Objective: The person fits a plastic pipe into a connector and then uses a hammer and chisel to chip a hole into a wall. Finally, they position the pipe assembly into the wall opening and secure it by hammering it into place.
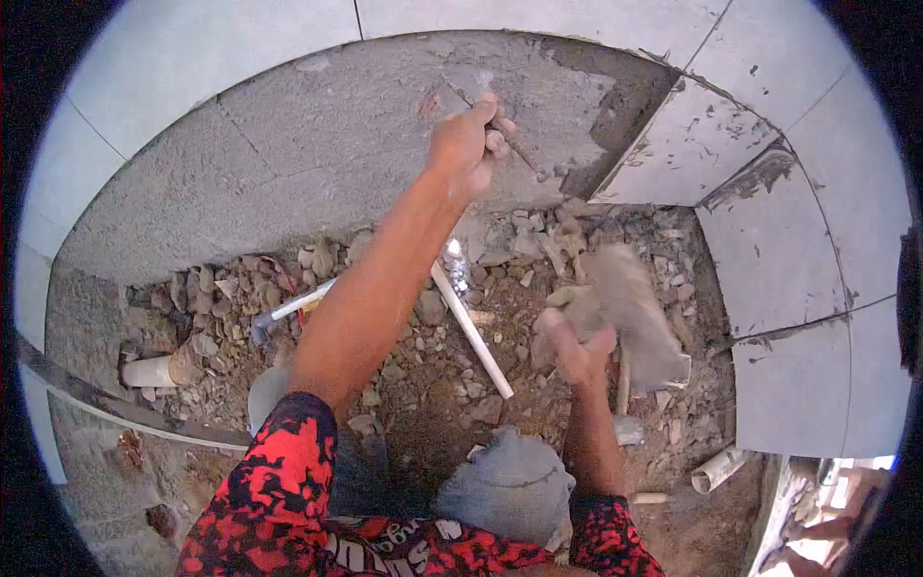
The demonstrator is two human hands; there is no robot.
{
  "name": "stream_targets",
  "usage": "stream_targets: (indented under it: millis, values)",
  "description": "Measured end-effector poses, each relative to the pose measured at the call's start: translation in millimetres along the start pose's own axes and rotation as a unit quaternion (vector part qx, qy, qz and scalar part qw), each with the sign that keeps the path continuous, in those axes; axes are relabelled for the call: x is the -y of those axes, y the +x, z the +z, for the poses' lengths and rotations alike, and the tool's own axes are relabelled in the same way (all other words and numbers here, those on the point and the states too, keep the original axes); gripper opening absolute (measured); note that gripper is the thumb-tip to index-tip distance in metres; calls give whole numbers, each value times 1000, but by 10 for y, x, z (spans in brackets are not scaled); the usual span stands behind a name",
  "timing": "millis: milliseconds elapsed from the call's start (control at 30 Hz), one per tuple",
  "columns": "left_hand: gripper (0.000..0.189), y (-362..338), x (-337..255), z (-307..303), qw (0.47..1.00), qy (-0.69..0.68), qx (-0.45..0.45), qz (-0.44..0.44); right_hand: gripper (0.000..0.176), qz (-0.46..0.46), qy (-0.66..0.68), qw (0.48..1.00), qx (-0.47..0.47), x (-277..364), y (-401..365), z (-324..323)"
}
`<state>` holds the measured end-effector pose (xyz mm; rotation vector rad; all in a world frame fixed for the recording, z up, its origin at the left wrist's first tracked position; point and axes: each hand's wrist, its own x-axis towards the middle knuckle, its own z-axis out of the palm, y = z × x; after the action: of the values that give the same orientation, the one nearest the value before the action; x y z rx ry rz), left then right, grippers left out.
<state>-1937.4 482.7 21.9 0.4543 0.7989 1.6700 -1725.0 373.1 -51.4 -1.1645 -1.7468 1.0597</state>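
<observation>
My left hand (471,144) is closed around a thin, rod-like tool (522,152) held against or just in front of the bare grey mortar wall (317,125). Lower and to the right, my right hand (577,348) grips a greyish-brown cloth-like piece (635,313), blurred by motion, above the rubble. The lowest wall tile (668,144), smeared with mortar, borders the bare wall on the right. A rough patch of darker mortar (630,106) lies beside its edge.
Stones and rubble (212,308) cover the ground. A white pipe (471,332) slants between my arms, and a grey-ended pipe (298,303) lies left. Pipe stubs stick out at left (149,372) and lower right (719,471). My knee (510,481) is below.
</observation>
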Motion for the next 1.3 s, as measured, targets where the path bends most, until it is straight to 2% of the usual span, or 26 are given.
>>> stream_targets:
  millis: [67,100,167,233,267,333,367,433,500,533,600,667,700,767,800,900,933,967,1000,1033,1100,1133,1167,1200,1233,1300]
  values:
    - [13,21,20,7,1000,13,-9,11,16,-207,225,950,63,179,136,-99]
    - [13,36,34,-3,1000,16,-10,11,16,-207,227,950,62,227,188,-62]
    - [12,52,48,-19,1000,10,-17,13,19,-330,486,809,-21,304,254,55]
    - [12,43,-3,-14,1000,19,-10,14,24,-185,138,971,-60,-40,375,182]
    - [12,22,-5,-7,1000,25,-2,10,24,-105,5,990,-96,-132,471,351]
    - [12,65,60,-49,1000,26,-1,5,18,70,-67,994,43,310,560,315]
    - [13,121,43,-46,1000,24,-1,9,18,66,-65,995,36,221,520,322]
    - [13,135,-47,-7,1000,12,6,10,19,-104,31,993,42,-85,372,341]
    - [14,15,-59,-86,1000,-4,-7,-1,23,-266,-20,963,25,78,319,196]
    - [15,-27,-99,-86,1000,22,5,-12,21,-312,211,926,-5,80,307,241]
    - [15,-12,-189,-77,998,51,24,-18,20,-347,430,833,-39,84,404,351]
    - [16,-15,-181,-97,998,23,29,-41,20,-181,131,975,-10,-39,639,482]
    - [16,-27,-150,-135,998,24,32,-45,20,-84,-26,996,4,-125,673,524]
    - [16,67,-191,-195,998,41,36,-40,22,-309,-153,937,-52,-268,552,441]
    - [16,84,-236,-181,998,40,32,-40,22,-184,-110,977,15,-80,421,355]
    - [15,23,-284,-217,994,60,65,-69,25,-148,-36,979,133,301,218,87]
    - [15,-5,-298,-185,995,67,49,-61,25,-136,65,988,13,263,260,294]
    - [15,-16,-312,-137,995,73,36,-53,26,-69,-119,989,44,464,428,313]
    - [15,25,-308,-156,995,73,42,-50,28,-19,-307,946,98,662,596,333]
    - [15,83,-268,-230,995,61,52,-59,28,-15,-308,947,94,544,558,367]
    - [15,128,-281,-207,994,55,68,-65,25,-161,-171,971,-52,55,572,565]
    - [14,117,-345,-141,995,63,61,-53,22,-233,-112,965,-40,-111,537,582]
    - [14,54,-306,-181,995,70,42,-58,22,-221,-110,968,-35,-273,467,646]
    - [14,61,-287,-254,995,67,34,-64,24,-185,69,980,-19,-425,412,703]
    - [15,115,-306,-290,994,61,46,-83,25,-158,-60,985,28,-253,481,611]
    - [17,156,-279,-288,991,60,69,-99,27,-145,-328,924,134,98,625,428]
